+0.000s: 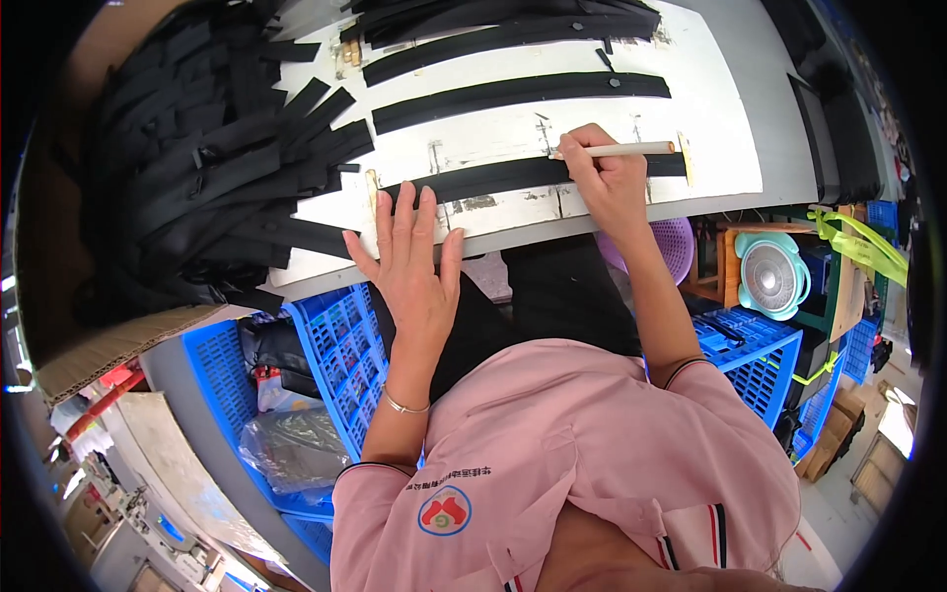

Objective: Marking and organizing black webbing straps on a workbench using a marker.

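Note:
A black fabric strip (493,180) lies lengthwise on a white board (725,148), along the edge nearest me. My left hand (412,271) rests on the strip's left end with fingers spread flat. In my right hand (610,183) is a slim white pencil (636,149), pinched in a writing grip. Its point is at or close to the strip's upper edge; the fingers partly hide the contact. Beyond lie a second black strip (523,101) and a third (473,57), each with a small dark round piece near its right end. Dark tick marks and smudges show on the board.
A large heap of black strips (197,168) fills a cardboard box (118,340) at the left, some spilling onto the board. More strips (503,18) lie at the far edge. Below the table stand blue plastic crates (340,360), a purple basket (673,247) and a small turquoise fan (772,276).

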A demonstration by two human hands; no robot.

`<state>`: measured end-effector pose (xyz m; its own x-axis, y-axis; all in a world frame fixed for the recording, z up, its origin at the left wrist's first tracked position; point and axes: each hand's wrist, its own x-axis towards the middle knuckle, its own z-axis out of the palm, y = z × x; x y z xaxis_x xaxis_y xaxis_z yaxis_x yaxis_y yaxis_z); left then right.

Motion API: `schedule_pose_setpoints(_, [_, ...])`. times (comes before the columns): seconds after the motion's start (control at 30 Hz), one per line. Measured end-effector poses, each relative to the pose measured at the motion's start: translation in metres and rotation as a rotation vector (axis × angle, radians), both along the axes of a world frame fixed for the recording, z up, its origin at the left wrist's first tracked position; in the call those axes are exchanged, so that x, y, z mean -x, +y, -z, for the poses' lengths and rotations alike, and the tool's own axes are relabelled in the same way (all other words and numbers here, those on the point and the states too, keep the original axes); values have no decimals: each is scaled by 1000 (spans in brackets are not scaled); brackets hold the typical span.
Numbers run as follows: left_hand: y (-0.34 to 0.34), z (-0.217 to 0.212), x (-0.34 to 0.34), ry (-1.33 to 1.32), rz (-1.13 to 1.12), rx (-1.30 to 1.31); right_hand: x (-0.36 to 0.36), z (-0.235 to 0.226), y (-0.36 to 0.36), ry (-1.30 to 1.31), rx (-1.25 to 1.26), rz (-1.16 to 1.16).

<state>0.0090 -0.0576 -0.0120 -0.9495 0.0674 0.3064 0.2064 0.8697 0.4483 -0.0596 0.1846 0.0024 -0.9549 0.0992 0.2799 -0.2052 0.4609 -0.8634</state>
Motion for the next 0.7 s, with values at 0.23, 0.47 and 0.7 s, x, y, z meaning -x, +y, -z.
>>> schedule_pose_setpoints(0.23, [23, -20, 8, 55, 80, -74, -1, 1, 2, -20, -121, -25])
schedule_pose_setpoints(0.47, [80, -10, 50, 125, 264, -400, 4, 7, -2, 132, -104, 15])
schedule_pose_setpoints(0.7, [86, -4, 53, 169, 200, -366, -4, 6, 3, 61, 136, -15])
